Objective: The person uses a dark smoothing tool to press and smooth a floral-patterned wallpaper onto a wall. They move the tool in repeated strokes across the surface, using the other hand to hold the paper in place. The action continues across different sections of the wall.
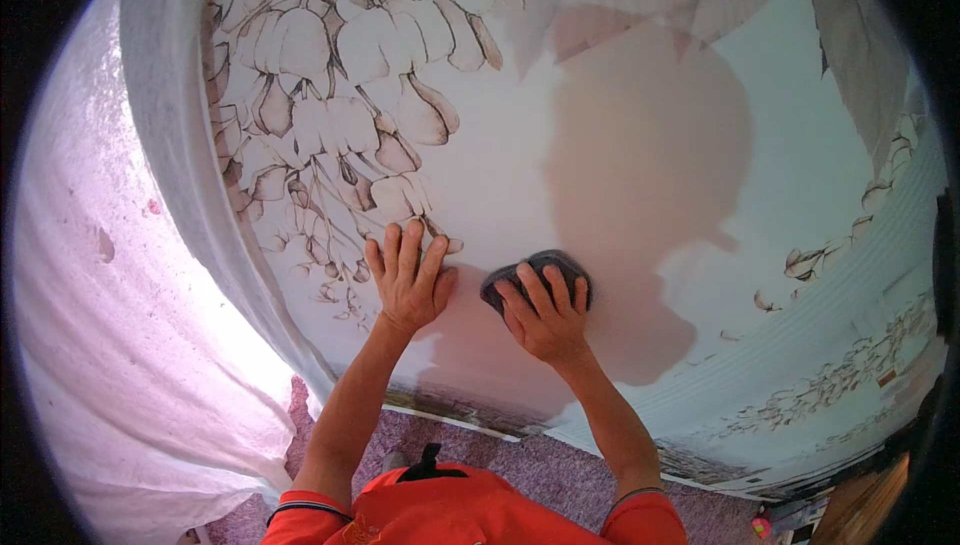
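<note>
A pale wall covering point(480, 170) printed with outlined hanging blossoms and leaves fills most of the view before me. My left hand point(411, 279) lies on it with fingers spread, at the lower end of the blossom print, holding nothing. To its right, my right hand point(546, 312) presses a dark grey pad or folded cloth point(556, 260) against the surface, fingers over its top. The underside of the pad is hidden. A large shadow falls on the covering above and around my right hand.
White translucent curtains point(187, 170) hang along the left side, brightly lit from behind. Below the covering's lower edge lies a purplish shaggy carpet point(555, 462). At the lower right are a wooden item point(862, 504) and a small pink object point(760, 527).
</note>
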Demonstrator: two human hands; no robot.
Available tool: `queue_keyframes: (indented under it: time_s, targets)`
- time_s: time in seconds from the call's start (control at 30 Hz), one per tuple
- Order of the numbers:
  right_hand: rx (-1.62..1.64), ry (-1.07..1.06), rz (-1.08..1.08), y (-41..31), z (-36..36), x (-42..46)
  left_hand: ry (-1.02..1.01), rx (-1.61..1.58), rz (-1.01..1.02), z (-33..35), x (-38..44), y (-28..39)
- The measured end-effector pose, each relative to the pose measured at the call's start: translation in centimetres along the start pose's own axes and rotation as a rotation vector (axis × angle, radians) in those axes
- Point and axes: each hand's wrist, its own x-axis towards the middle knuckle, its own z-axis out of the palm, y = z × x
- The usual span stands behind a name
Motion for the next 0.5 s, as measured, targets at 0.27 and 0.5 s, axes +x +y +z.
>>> queue_keyframes:
  time_s: [0.27, 0.5]
  targets:
    - [0.033, 0.051, -0.04, -1.9, 0.7, 5.8, -0.033, 0.011, -0.019, 0.4, -1.9, -1.1]
    - [0.048, 0.01, -0.041, -1.8, 1.0, 3.2, -0.063, 0.049, 0.014, -0.4, -3.0, -1.8]
